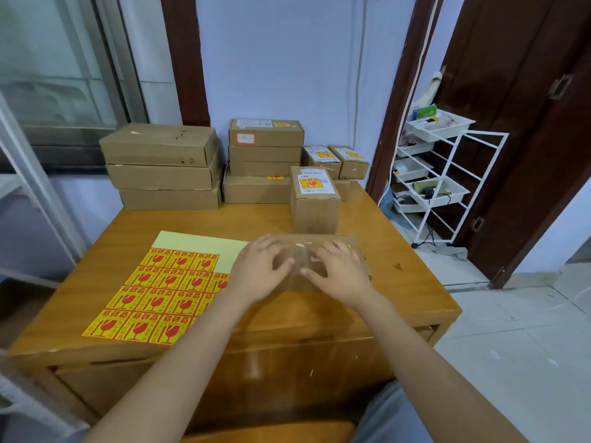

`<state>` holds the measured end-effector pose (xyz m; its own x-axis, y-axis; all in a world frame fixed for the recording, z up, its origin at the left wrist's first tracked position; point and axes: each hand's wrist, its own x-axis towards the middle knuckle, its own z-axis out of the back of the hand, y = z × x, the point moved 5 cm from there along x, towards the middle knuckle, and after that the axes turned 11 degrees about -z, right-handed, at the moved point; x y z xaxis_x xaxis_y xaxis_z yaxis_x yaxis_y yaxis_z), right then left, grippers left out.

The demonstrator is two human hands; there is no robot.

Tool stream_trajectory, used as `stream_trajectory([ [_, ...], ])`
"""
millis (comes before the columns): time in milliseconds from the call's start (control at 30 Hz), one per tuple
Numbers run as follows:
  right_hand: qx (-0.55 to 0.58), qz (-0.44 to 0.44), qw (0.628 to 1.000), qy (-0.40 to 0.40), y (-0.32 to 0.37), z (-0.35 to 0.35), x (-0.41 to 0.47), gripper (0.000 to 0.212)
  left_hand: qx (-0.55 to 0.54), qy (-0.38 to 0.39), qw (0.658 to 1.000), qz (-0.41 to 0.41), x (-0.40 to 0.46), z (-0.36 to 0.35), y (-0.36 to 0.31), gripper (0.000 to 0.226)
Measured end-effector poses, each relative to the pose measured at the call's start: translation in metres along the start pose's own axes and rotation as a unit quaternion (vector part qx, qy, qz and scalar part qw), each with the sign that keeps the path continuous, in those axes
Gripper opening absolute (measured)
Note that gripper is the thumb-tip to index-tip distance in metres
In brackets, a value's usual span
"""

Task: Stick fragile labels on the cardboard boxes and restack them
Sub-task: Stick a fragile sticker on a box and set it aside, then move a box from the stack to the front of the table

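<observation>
A flat cardboard box point(353, 243) lies on the wooden table point(128, 238) in front of me, blurred by motion. My left hand point(259, 271) and my right hand point(339, 271) rest on its top side by side, fingers spread and pressing down. A sheet of yellow-and-red fragile labels point(160, 289) lies left of the box, its upper right part peeled bare. An upright labelled box point(315, 199) stands just behind. Further back are a stack of three large boxes point(163, 166), a middle stack point(265, 161) and small labelled boxes point(335, 161).
The table's right and front edges drop to a tiled floor. A white wire rack with trays point(438, 174) stands to the right by a dark wooden door point(527, 123). A window is at the far left, a blue wall behind.
</observation>
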<state>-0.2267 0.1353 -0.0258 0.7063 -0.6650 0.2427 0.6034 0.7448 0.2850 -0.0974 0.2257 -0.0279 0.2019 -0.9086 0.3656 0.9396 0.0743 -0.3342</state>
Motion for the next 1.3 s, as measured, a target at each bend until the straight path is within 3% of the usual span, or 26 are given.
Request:
stream_trajectory([
  [67,-0.024,0.02,1.0,-0.001,0.01,-0.011,-0.005,0.053,-0.003,-0.004,1.0,0.011,-0.012,-0.005,0.004,0.07],
  [233,-0.027,0.02,0.999,-0.037,0.002,-0.016,-0.003,0.048,-0.043,0.019,0.999,0.022,-0.012,-0.018,0.004,0.052],
  [400,-0.03,-0.028,0.999,0.016,-0.007,-0.008,0.015,0.046,-0.014,0.068,0.997,0.045,0.012,-0.025,-0.005,0.054],
  [600,-0.038,-0.064,0.995,0.07,-0.005,-0.003,0.031,0.047,0.037,0.033,0.994,0.097,0.024,-0.016,-0.017,0.037],
  [967,0.076,-0.075,0.989,0.103,-0.002,0.004,0.04,0.046,0.051,-0.009,0.996,0.075,0.025,-0.006,-0.002,0.038],
  [1300,0.19,-0.105,0.975,0.051,0.06,0.02,0.086,0.018,0.041,-0.041,0.989,0.14,0.023,0.049,0.056,0.038],
])
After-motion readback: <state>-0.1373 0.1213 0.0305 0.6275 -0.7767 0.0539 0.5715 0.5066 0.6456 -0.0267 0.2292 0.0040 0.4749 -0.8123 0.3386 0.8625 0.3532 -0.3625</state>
